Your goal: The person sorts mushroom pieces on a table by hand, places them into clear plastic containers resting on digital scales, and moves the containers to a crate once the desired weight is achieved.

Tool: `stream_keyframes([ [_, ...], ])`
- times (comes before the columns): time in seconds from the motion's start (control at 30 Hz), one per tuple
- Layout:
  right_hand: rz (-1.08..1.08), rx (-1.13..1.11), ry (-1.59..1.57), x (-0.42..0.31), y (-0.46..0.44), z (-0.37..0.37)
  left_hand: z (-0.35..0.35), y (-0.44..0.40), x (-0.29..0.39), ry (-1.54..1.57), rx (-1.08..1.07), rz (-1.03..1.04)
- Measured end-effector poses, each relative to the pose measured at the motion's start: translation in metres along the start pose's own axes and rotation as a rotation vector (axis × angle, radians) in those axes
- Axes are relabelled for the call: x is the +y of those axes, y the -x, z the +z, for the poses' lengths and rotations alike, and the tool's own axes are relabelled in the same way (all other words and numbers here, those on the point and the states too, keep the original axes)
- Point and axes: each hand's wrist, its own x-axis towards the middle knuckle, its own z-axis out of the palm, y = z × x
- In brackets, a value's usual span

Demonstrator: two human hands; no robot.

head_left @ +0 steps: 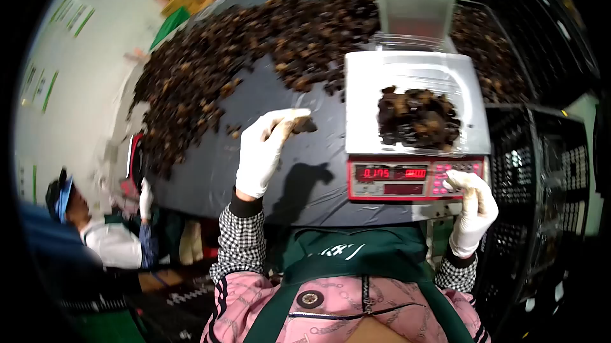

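My left hand (264,146), in a white glove, is raised over the dark table and pinches a dark brown mushroom-like piece (304,125). My right hand (473,206), also gloved, is at the keypad on the right of the digital scale (356,189), its fingers bent together with nothing visible in them. Whether a fingertip presses a key I cannot tell. On the scale's pale platform lies a clear plastic tray (468,98) with a clump of dark brown pieces (420,120) in it. The red display reads about 0.175.
A wide heap of dark brown pieces (254,37) covers the table's far and left side. Stacked clear plastic containers (417,2) stand behind the scale. Black crates (541,165) are at the right. Another person (111,241) with a white glove is at the left.
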Motion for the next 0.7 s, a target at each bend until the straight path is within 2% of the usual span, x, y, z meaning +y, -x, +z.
stream_keyframes([
  [0.03,-0.051,-0.069,0.012,0.003,0.001,0.004,-0.018,0.022,-0.009,0.012,0.058,-0.05],
  [0.1,0.041,-0.166,-0.102,0.005,0.008,0.021,-0.053,0.07,-0.027,0.001,0.185,-0.186],
  [0.27,0.093,-0.428,-0.129,0.006,0.013,0.062,-0.135,0.219,-0.127,-0.312,0.502,-0.541],
  [0.3,0.09,-0.454,-0.123,0.006,0.012,0.07,-0.141,0.24,-0.129,-0.429,0.536,-0.665],
  [0.4,0.06,-0.533,-0.077,0.003,0.009,0.091,-0.166,0.301,-0.174,-0.784,0.489,-0.726],
  [0.43,0.076,-0.536,-0.081,0.003,0.01,0.097,-0.172,0.309,-0.183,-0.891,0.465,-0.734],
  [0.47,0.092,-0.538,-0.086,0.005,0.013,0.102,-0.174,0.298,-0.183,-0.814,0.56,-0.59],
  [0.5,0.107,-0.54,-0.09,0.006,0.015,0.108,-0.173,0.273,-0.172,-0.914,0.575,-0.387],
  [0.57,0.107,-0.581,-0.039,0.003,0.016,0.117,-0.171,0.219,-0.163,-0.784,0.63,-0.302],
  [0.7,0.024,-0.608,0.038,0.001,0.021,0.133,-0.171,0.096,-0.181,-0.636,0.592,-0.198],
])
